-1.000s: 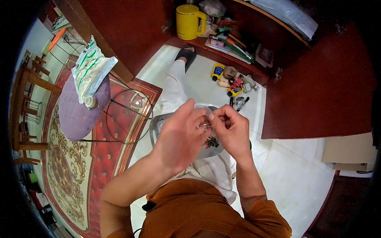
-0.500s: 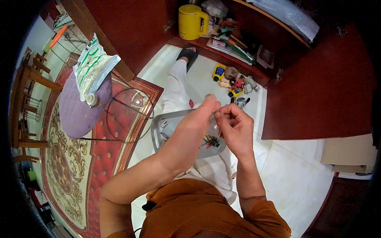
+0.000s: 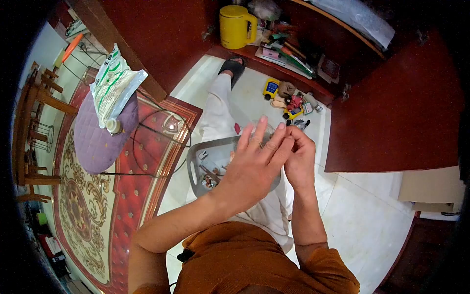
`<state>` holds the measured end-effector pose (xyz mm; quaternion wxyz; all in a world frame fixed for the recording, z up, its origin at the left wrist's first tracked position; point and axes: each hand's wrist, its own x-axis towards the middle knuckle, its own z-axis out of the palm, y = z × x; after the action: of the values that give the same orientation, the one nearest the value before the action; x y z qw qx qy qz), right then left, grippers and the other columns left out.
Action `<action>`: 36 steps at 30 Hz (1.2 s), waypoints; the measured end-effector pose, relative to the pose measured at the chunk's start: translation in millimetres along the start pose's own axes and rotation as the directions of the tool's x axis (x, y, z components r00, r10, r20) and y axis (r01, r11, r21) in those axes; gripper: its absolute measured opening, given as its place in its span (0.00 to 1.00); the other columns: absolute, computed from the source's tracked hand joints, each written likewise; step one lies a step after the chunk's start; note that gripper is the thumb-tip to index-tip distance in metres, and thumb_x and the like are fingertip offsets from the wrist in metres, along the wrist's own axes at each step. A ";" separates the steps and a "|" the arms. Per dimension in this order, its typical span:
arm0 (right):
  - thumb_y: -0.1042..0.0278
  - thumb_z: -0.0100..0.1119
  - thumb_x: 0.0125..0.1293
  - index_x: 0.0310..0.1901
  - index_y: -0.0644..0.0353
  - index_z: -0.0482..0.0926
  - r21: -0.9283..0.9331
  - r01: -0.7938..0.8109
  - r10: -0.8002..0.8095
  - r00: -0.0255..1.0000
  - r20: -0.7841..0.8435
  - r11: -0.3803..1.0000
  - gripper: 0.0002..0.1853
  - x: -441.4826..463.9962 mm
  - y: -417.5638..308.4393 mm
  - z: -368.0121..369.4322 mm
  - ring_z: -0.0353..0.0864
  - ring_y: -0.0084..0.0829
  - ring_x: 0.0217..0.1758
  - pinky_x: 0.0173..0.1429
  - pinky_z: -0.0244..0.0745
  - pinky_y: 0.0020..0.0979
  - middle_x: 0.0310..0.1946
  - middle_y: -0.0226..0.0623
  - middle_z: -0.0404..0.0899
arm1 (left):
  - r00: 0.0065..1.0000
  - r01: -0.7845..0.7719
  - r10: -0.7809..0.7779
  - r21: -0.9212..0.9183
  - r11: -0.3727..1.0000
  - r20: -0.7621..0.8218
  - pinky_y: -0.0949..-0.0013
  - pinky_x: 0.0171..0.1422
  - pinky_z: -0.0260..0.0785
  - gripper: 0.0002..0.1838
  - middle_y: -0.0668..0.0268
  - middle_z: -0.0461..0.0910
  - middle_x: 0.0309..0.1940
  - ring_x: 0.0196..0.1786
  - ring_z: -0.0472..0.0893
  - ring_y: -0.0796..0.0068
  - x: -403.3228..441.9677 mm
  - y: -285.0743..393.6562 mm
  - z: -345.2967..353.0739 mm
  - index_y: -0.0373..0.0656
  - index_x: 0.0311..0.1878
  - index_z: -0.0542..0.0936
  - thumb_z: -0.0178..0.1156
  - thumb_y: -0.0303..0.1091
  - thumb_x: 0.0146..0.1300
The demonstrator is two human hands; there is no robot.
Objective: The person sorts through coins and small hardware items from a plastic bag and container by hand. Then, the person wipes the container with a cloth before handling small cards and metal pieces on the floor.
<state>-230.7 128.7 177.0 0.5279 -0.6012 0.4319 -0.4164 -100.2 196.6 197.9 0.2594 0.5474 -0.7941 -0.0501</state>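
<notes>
Fans out the fingers of left hand [image 3: 254, 164], straight, back of the hand up, thumb out of sight. Curls the fingers of right hand [image 3: 301, 154] just beside, touching near the left forefinger. Cannot tell whether gripping anything with either one, the meeting place of the fingertips being hidden. Behind the left fingers, apparently a bit of thin clear plastic [image 3: 269, 128], too covered to make out in shape.

Directly below the hands, at the lap, gray tray [image 3: 215, 143], slotted at the left end, partly covered by the left hand. Inside, toward that end, a jumble of small metal pieces [image 3: 209, 181], too small to name.

Around the tray, white trousers [image 3: 219, 108]; closer in, rust-brown top [image 3: 235, 255]. At the end of the stretched leg, black slipper [image 3: 236, 69] on pale floor tiles [image 3: 355, 215]. Right of the slipper, in a cluster on the tiles, yellow bottle with a blue label [image 3: 270, 88], second yellow bottle [image 3: 293, 113], brown roundish item [image 3: 285, 89] and red item [image 3: 294, 102].

Farther, on the cabinet's bottom shelf, upright yellow jug [image 3: 233, 29], handle to the right. Off to the left, purple quilted seat [image 3: 98, 149], bearing white bag with green print [image 3: 115, 90] and small pale-capped bottle [image 3: 113, 127]. Beneath, red patterned rug [image 3: 83, 220]. At far right, cardboard [image 3: 428, 188] near the dark red cabinet door [image 3: 391, 117].
</notes>
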 end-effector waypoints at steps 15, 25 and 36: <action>0.74 0.60 0.65 0.39 0.64 0.79 -0.307 0.140 -0.134 0.990 0.043 0.941 0.04 -3.2 19.6 -13.6 0.76 0.24 0.52 0.54 0.71 0.28 0.50 0.33 0.80 | 0.729 0.491 -0.623 -0.418 0.764 -0.282 0.57 0.75 0.58 0.30 0.47 0.69 0.67 0.69 0.71 0.49 -80.9 -64.4 -31.4 0.34 0.71 0.64 0.57 0.26 0.65; 0.70 0.56 0.69 0.43 0.60 0.75 0.260 -0.029 0.028 1.000 0.008 0.965 0.05 -29.6 63.2 5.7 0.65 0.32 0.68 0.73 0.55 0.33 0.71 0.43 0.66 | 0.513 0.392 -0.858 -0.891 0.227 0.008 0.65 0.77 0.50 0.31 0.52 0.61 0.73 0.74 0.61 0.63 -136.9 -30.2 42.5 0.33 0.76 0.55 0.45 0.40 0.77; 0.70 0.57 0.70 0.43 0.58 0.76 0.315 -0.031 0.076 0.988 -0.133 0.949 0.04 -27.5 39.7 -16.2 0.70 0.18 0.47 0.55 0.64 0.22 0.45 0.26 0.76 | 0.582 0.274 -0.813 -0.942 0.196 0.000 0.70 0.73 0.56 0.27 0.59 0.69 0.68 0.67 0.68 0.72 -87.7 -28.4 25.7 0.35 0.75 0.60 0.45 0.38 0.77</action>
<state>-257.1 147.9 137.9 0.5948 -0.4669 0.4138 -0.5069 -64.9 258.7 134.2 0.6595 0.5751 -0.2787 -0.3958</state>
